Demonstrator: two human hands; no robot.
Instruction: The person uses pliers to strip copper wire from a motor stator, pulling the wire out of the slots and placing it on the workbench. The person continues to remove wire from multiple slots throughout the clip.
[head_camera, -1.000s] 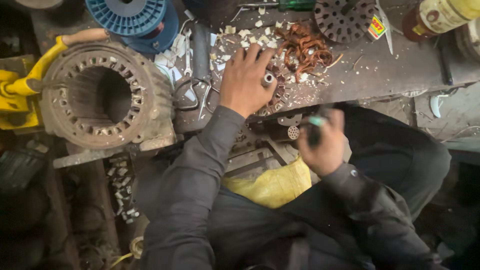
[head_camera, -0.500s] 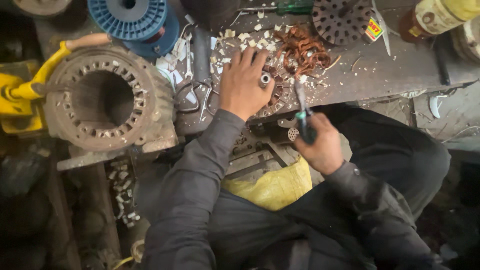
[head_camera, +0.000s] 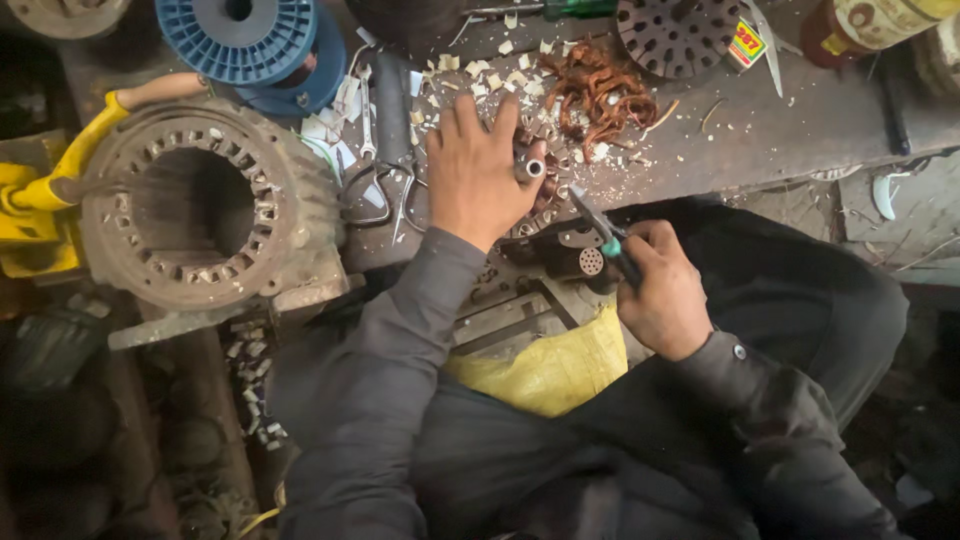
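Copper wire scraps (head_camera: 598, 92) lie tangled at the far side of a littered workbench (head_camera: 800, 130), where the left hand (head_camera: 480, 170) presses down, fingers closed over a small rotor with its steel shaft (head_camera: 529, 169) showing. The right hand (head_camera: 662, 290), nearer, grips a green-handled tool (head_camera: 600, 232) angled toward the rotor. A grey motor stator (head_camera: 200, 210) sits at left.

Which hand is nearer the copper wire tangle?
Left. The left hand rests beside the copper wire tangle; the right hand holds a tool farther below it.
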